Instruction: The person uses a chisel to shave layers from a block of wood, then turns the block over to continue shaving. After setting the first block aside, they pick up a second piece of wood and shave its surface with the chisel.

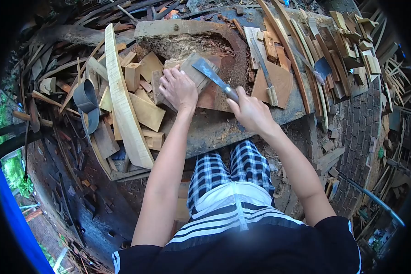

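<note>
The person's two hands work at a worn wooden tabletop [214, 130]. The left hand [179, 89] lies curled over one wood block [192, 75], fingers wrapped on its near end, pinning it tilted on the tabletop just in front of a hollowed, chip-filled patch. The right hand [249, 112] is closed in a fist round the handle of one chopping knife [208, 71], whose flat steel blade rests across the top of that block.

Right of the fist lies one slim tool with a wooden handle [266, 80], and farther right one hatchet [322, 68] lies among curved slats. To the left, one long pale plank [123, 105] lies over a heap of offcuts, beside one grey metal ring [84, 96].
</note>
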A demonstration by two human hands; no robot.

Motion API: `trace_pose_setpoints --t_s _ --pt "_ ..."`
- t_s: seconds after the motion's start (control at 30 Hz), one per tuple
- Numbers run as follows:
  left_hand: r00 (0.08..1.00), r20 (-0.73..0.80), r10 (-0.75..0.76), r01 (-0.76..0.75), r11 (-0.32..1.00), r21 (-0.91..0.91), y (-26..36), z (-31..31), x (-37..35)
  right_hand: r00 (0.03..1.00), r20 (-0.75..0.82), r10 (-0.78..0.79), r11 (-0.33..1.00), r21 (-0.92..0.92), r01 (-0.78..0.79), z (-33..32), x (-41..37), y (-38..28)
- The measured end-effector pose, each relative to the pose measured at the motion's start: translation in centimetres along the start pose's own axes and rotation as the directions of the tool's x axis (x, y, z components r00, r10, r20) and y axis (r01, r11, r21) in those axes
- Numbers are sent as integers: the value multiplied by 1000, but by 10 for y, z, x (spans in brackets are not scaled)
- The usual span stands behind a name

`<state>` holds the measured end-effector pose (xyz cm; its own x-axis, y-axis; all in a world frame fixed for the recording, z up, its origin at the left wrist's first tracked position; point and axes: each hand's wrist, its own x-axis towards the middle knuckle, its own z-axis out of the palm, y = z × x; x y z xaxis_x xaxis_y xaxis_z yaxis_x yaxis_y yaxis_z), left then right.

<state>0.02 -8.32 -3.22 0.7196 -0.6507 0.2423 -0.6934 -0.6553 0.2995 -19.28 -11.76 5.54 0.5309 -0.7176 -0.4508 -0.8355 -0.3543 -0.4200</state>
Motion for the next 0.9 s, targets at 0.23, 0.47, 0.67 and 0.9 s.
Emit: trace_pose_setpoints --t_s 0.23,0.47,0.67,0.9 --pt "1000 14 10 -9 1000 -14 -1 1 0 997 41 70 997 30 -72 -13 0 3" --pt "1000 -5 24 -24 999 22 0 0 -1 999 31 36 993 110 -40 -15 29 -3" --pt "1000 24 -3 3 1000 19 2 0 -1 993 106 44 994 92 -54 -27 3 21" --pt "998 67 -20 17 999 42 5 -4 2 989 144 -17 994 107 1 -36 43 14"
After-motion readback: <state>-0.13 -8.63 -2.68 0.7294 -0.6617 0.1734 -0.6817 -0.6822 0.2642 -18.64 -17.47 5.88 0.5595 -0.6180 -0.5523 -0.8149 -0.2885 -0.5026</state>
